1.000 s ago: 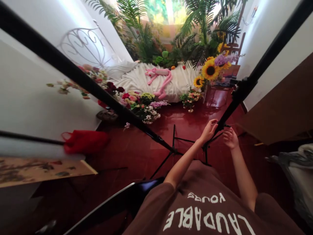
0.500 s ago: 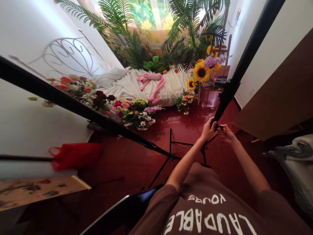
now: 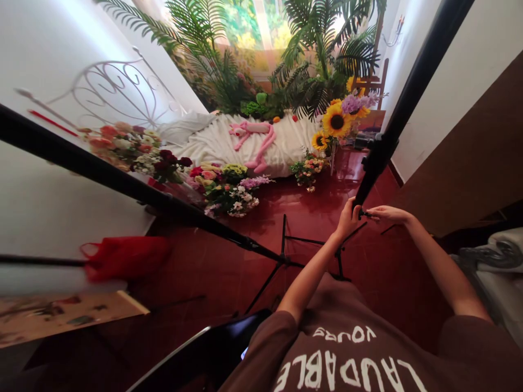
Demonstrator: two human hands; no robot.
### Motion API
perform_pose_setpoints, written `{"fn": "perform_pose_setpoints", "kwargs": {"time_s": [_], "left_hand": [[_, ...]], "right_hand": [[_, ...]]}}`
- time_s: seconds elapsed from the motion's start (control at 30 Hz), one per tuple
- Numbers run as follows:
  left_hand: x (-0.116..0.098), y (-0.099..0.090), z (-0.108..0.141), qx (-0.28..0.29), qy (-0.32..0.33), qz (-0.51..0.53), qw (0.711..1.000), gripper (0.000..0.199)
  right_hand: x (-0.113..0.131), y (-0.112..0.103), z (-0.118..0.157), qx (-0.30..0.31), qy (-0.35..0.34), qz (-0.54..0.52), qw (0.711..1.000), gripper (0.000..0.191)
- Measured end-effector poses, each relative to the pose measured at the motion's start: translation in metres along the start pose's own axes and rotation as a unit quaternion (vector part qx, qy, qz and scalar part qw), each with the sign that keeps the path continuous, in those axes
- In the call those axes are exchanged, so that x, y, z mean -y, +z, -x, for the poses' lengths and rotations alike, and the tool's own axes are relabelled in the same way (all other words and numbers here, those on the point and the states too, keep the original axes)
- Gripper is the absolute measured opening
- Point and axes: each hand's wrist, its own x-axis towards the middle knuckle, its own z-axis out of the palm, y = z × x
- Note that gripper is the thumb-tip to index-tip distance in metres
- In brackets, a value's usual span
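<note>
A black stand pole point(image 3: 398, 114) slants from the upper right down to a tripod base on the red floor. My left hand point(image 3: 348, 219) is wrapped round the lower part of this pole. Beside it, my right hand point(image 3: 382, 213) pinches a small black knob point(image 3: 365, 213) on the pole's side. Higher up the pole sits a black clamp joint point(image 3: 382, 146). The tripod legs point(image 3: 340, 256) stand below my hands.
Another black pole point(image 3: 163, 201) crosses the left side to its own base. Flowers point(image 3: 235, 188) and a pink plush toy point(image 3: 265, 144) lie by white cloth point(image 3: 208, 144). A red bag point(image 3: 126, 256) hangs left; wrapped rolls point(image 3: 504, 247) are right.
My right hand has turned at the knob, its forearm swinging outward to the right and its fingers straightening. My left hand has stayed on the pole.
</note>
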Motion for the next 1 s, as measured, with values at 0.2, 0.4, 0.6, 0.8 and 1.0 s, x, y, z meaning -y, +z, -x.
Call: {"fn": "perform_pose_setpoints", "kwargs": {"time_s": [0.2,0.4,0.6,0.8,1.0], "left_hand": [[0.000,0.002,0.001,-0.014,-0.003,0.007,1.000,0.040],[-0.004,0.003,0.001,-0.017,-0.001,0.007,1.000,0.041],[-0.005,0.003,0.001,-0.016,-0.002,0.005,1.000,0.041],[-0.005,0.003,0.002,-0.010,-0.003,0.016,1.000,0.040],[-0.003,0.003,0.002,-0.022,0.006,-0.005,1.000,0.040]], "right_hand": [[-0.003,0.011,0.006,-0.111,-0.064,0.100,0.987,0.040],[-0.012,0.021,0.008,-0.244,-0.158,0.206,0.934,0.027],[-0.013,0.030,0.010,-0.281,-0.209,0.203,0.915,0.025],[-0.018,0.042,0.013,-0.290,-0.226,0.258,0.893,0.012],[-0.024,0.070,0.015,-0.319,-0.265,0.323,0.851,0.007]]}}
